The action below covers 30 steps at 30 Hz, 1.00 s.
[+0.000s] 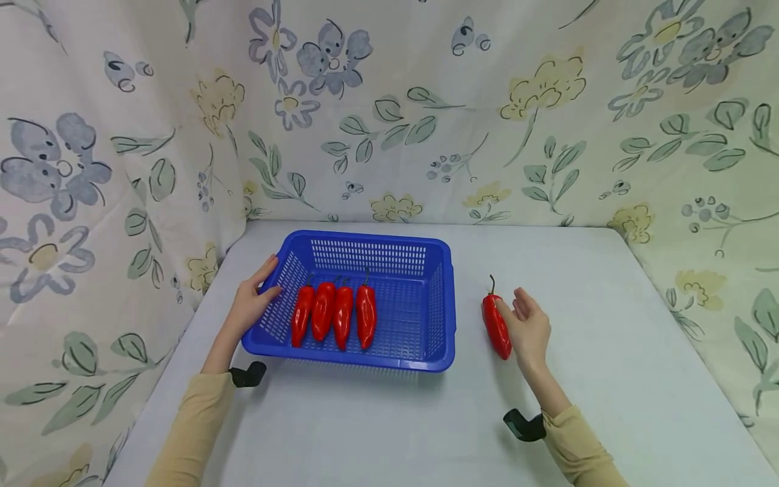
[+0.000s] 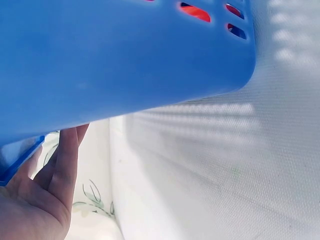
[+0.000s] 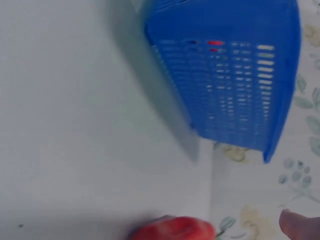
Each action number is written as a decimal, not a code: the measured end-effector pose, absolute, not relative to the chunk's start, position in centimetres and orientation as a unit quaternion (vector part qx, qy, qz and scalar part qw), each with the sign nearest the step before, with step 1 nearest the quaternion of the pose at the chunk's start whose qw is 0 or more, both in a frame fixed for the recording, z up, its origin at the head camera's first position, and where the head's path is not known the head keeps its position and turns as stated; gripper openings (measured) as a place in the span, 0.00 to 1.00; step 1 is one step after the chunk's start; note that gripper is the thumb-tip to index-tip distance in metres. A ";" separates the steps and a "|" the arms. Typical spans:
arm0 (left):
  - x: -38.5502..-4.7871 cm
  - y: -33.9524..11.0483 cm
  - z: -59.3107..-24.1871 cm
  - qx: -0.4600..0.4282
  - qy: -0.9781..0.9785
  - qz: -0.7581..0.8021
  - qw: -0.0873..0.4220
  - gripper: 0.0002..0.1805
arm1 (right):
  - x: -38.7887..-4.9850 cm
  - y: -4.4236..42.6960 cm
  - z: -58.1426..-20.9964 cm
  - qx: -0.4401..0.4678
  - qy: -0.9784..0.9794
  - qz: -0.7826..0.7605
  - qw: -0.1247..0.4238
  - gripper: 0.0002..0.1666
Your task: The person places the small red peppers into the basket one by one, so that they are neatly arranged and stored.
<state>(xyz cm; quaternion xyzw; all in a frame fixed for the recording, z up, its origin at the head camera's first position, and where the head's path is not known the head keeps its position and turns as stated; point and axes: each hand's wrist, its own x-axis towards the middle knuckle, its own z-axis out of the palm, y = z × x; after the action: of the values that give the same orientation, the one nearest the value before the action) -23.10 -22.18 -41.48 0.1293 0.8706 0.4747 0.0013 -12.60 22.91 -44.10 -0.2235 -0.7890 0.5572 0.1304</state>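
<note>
A blue plastic basket (image 1: 398, 318) with slotted walls stands on the white table. Several glossy red chili peppers (image 1: 322, 312) lie side by side in its left half, stems towards the back. At the basket's left rim, my left hand (image 1: 246, 306) grips the edge, thumb on top; in the left wrist view its fingers (image 2: 65, 165) reach behind the blue wall. One more red chili pepper (image 1: 496, 330) lies right of the basket. My right hand (image 1: 529, 331) is just beside it, thumb over its edge; in the right wrist view a fingertip (image 3: 300, 226) shows apart from the pepper (image 3: 175, 230).
A white table (image 1: 341, 433) carries everything. Flower-patterned cloth (image 1: 389, 122) hangs behind the table and along both sides. Dark wrist-camera mounts (image 1: 525, 426) stick out from both forearms, which wear beige sleeves (image 1: 195, 426).
</note>
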 end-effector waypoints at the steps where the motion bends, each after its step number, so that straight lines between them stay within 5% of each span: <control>1: -23.1 -22.2 -41.5 0.129 0.870 0.475 0.002 0.32 | -12.6 23.1 -44.4 -0.230 -0.789 0.557 0.122 0.36; 10: -23.3 -22.3 -41.6 0.130 0.872 0.471 -0.001 0.32 | -13.1 23.8 -47.1 -0.263 -0.783 0.559 0.074 0.37; 30: -23.2 -22.2 -41.6 0.128 0.869 0.478 0.002 0.32 | -13.0 23.1 -49.4 -0.257 -0.836 0.480 0.073 0.36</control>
<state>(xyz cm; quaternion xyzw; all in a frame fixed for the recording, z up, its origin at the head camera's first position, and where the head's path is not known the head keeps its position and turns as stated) -23.17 -22.24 -41.57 0.1283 0.8688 0.4783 0.0022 -13.03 23.06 -49.36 -0.2572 -0.8358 0.4796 0.0729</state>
